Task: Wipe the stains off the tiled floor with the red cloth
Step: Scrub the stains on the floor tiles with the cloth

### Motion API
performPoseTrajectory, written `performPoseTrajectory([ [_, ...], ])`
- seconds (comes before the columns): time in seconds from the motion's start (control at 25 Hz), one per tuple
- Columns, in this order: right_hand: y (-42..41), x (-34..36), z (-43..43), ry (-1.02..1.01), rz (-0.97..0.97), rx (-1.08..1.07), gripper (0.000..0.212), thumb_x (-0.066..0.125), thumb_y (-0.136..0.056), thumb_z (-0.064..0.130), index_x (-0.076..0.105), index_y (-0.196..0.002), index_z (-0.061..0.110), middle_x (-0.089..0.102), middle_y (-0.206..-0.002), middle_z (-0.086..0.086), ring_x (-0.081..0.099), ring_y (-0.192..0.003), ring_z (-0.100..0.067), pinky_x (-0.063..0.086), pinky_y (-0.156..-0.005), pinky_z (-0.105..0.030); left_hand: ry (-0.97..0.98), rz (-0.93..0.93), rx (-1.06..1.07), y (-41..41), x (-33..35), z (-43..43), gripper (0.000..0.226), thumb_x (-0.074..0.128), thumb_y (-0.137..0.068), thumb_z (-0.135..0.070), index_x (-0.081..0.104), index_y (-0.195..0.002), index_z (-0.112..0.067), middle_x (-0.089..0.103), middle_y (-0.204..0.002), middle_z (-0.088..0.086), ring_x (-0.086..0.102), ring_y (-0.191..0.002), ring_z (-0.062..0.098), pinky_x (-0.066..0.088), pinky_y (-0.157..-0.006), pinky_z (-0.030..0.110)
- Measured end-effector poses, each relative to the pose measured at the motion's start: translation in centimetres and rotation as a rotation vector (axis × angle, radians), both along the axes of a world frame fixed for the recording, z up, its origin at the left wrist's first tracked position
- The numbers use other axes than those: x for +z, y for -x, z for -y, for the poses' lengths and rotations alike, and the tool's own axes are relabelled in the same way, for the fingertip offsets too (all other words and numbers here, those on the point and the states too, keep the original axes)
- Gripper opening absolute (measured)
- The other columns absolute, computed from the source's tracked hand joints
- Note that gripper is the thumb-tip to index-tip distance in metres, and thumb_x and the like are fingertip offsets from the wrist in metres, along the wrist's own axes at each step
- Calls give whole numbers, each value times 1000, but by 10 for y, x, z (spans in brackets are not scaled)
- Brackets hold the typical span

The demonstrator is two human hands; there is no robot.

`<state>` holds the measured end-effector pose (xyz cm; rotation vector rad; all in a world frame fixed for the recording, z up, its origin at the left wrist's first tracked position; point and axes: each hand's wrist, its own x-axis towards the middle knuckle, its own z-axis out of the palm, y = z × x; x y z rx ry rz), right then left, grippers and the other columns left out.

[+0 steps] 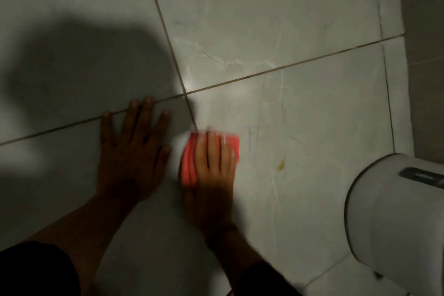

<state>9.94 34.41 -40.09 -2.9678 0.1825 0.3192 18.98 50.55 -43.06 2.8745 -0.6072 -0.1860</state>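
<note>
The folded red cloth (189, 158) lies flat on the pale grey marbled tiled floor (276, 19), a little below the centre of the frame, just right of a dark grout line. The right hand (213, 163) rests on top of it, palm down, with the fingers straight and close together, pressing the cloth to the tile rather than gripping it. The cloth shows along the left side of that hand and past the fingertips, where its far edge and right corner stick out; the rest is hidden under the palm. Hand and cloth are both smeared by motion blur.

Just left of the cloth, the left hand (132, 151) is planted flat on the floor with its fingers spread wide, holding nothing; its thumb tip comes close to the cloth's left edge, and its fingertips reach the grout line that runs diagonally across the frame. Both forearms come up from the lower edge, with dark sleeves at the bottom corners.

To the right of the cloth, on the same tile, are faint bluish pen-like marks (249, 138) and, further right and lower, a small yellow stain (281, 164). A rounded white object with a dark slot (394, 218) fills the lower right. A broad shadow (79, 62) covers the left of the floor.
</note>
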Motion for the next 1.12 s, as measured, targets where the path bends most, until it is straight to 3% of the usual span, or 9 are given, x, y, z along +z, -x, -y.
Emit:
performPoseTrajectory([
  [0.12,92,19,59,94,-138,-123,64,36,-105,18,37,-166,0,37,-171,-31,41,-157,-54,41,-119,-76,-9,-17,-1,1,0,-1,72,33,-104,-48,22,-172,-26,14,-183,13,14,-169,36,1,-130,70],
  [0.2,68,16,134,108,-115,-414,73,35,-101,27,36,-162,-12,32,-171,-39,31,-159,-61,28,-127,-77,2,-22,5,2,3,0,71,34,-105,-47,24,-172,-25,14,-183,13,15,-169,37,1,-130,70],
  [0.32,-52,-3,188,82,41,-729,83,37,-98,38,25,-168,-4,21,-178,-30,19,-167,-49,7,-139,-60,-19,-13,-1,0,3,0,72,36,-104,-47,24,-172,-25,13,-183,13,15,-169,37,0,-130,70],
  [0.44,-71,-22,130,152,137,-405,72,42,-106,29,25,-171,3,26,-179,-25,20,-168,-46,9,-139,-62,-24,-14,0,-1,2,-1,73,37,-103,-47,24,-172,-25,14,-183,13,16,-168,37,0,-130,70],
  [0.56,51,-9,74,193,-47,-36,66,49,-101,13,38,-164,-3,31,-175,-29,30,-162,-54,29,-126,-77,-30,-17,7,-3,2,-2,74,39,-102,-45,24,-171,-25,17,-182,14,18,-168,37,3,-130,72],
  [0.72,32,13,145,92,-104,-419,76,40,-99,32,40,-158,-14,27,-171,-37,29,-157,-65,24,-126,-81,-42,-25,-5,2,5,0,73,38,-102,-45,23,-171,-25,17,-182,14,17,-168,37,5,-130,73],
  [0.84,-124,7,162,72,46,-652,83,41,-99,44,25,-171,5,25,-179,-22,23,-167,-43,12,-138,-57,-43,-26,-14,1,1,-2,73,35,-103,-47,21,-172,-26,13,-183,13,13,-169,36,0,-130,71],
  [0.96,-183,-18,97,12,225,-278,83,60,-96,40,34,-170,13,34,-177,-17,28,-165,-42,20,-136,-59,-49,-15,-16,2,0,-1,73,35,-104,-47,19,-173,-27,12,-183,13,12,-169,36,0,-130,70],
  [1.12,-14,-14,21,-116,132,124,70,54,-106,39,34,-170,18,30,-179,-10,2,-172,-31,14,-138,-63,-39,-25,-7,1,-1,-2,73,35,-104,-45,18,-173,-27,12,-183,13,13,-169,35,5,-130,72],
])
